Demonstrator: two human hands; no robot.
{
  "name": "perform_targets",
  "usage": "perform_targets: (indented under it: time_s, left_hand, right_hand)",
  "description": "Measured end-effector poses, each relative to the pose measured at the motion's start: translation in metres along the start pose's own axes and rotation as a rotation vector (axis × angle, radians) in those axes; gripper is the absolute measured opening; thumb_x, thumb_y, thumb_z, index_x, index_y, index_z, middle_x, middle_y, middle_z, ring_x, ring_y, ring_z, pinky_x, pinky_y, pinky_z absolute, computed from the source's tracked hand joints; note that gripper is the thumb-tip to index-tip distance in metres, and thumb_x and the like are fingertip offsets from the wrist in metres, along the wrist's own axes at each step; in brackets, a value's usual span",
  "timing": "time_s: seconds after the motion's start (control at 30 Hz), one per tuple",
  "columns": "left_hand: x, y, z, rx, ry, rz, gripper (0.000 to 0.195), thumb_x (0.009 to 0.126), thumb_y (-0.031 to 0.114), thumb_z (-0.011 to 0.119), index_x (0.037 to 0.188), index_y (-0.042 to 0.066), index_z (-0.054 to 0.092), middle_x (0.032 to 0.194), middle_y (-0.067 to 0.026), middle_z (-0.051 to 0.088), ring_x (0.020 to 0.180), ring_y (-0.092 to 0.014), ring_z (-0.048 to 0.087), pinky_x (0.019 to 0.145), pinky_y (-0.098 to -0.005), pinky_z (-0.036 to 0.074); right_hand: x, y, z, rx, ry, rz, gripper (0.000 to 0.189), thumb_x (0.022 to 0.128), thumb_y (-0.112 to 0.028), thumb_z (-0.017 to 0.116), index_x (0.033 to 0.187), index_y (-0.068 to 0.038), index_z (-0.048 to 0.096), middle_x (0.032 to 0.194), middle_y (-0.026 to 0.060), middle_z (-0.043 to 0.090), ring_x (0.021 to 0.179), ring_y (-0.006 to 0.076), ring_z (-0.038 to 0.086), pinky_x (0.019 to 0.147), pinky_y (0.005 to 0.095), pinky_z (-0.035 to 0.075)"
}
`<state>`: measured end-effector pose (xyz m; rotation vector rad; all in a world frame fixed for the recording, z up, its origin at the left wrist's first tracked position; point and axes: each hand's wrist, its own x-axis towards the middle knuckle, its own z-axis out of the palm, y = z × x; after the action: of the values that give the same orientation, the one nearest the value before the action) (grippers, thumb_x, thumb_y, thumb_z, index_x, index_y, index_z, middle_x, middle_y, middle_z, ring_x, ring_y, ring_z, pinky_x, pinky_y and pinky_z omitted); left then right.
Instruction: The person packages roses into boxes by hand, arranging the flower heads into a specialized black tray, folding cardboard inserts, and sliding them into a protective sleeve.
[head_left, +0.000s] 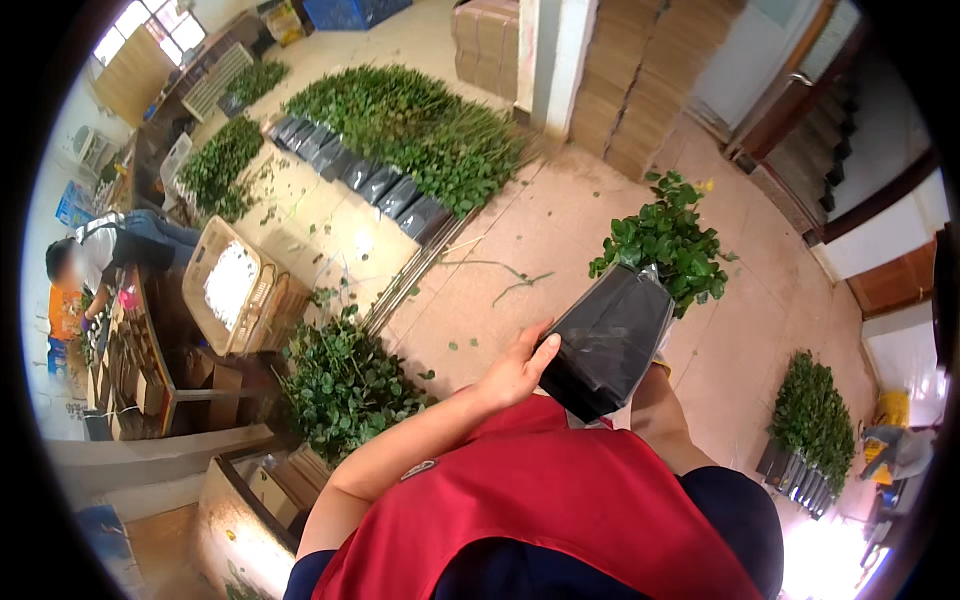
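A bundle of leafy green stems (660, 236) in a black plastic wrap (611, 337) is held in front of my red apron (540, 495), leaves pointing away from me. My left hand (521, 367) grips the wrap's left side, its thumb lying on the near face. Behind the wrap's right side goes my right forearm (660, 412). A yellow-edged cuff shows at that wrist, while my right hand itself is hidden by the bundle.
Several black-wrapped bundles (375, 187) lie in a row on the tiled floor. Loose foliage (345, 382) is piled at left, near a yellow plastic crate (259, 300). A person (112, 247) bends over a table. More wrapped bundles (810, 427) stand at right. Tall cardboard stacks (637, 75) rise ahead.
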<state>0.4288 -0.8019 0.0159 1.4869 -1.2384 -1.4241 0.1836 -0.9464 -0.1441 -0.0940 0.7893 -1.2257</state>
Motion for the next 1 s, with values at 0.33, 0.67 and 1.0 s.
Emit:
perform_targets:
  time_s: [0.33,0.67,1.0]
  left_hand:
    - [0.138,-0.153,-0.113,-0.316,0.373,-0.273,0.060,0.089,0.014,0.069,0.135,-0.003,0.034,0.120,-0.0175,0.054,0.111,-0.021,0.054,0.095,-0.0324,0.045]
    - [0.343,-0.539,-0.308,-0.089,0.891,-0.233,0.067,0.092,0.018,0.063,0.145,0.001,0.025,0.138,-0.0216,0.045,0.123,-0.027,0.050,0.099,-0.0348,0.043]
    - [0.165,-0.622,-0.375,0.031,0.851,-0.864,0.042,0.087,0.018,0.061,0.123,-0.003,0.057,0.112,-0.0192,0.066,0.104,-0.026,0.064,0.088,-0.0352,0.049]
  right_hand:
    - [0.226,0.120,-0.004,-0.076,-0.045,-0.130,0.071,0.092,-0.061,0.045,0.139,-0.008,0.046,0.136,0.0107,0.053,0.122,0.0333,0.050,0.105,0.0465,0.041]
    - [0.530,0.443,0.013,-0.465,0.136,0.341,0.084,0.090,-0.072,0.028,0.148,-0.011,0.033,0.153,0.0090,0.032,0.139,0.0297,0.030,0.115,0.0454,0.022]
    - [0.574,0.585,-0.011,-1.445,0.152,0.062,0.103,0.085,-0.065,0.053,0.151,-0.001,0.005,0.155,0.0185,0.022,0.142,0.0338,0.026,0.117,0.0475,0.025]
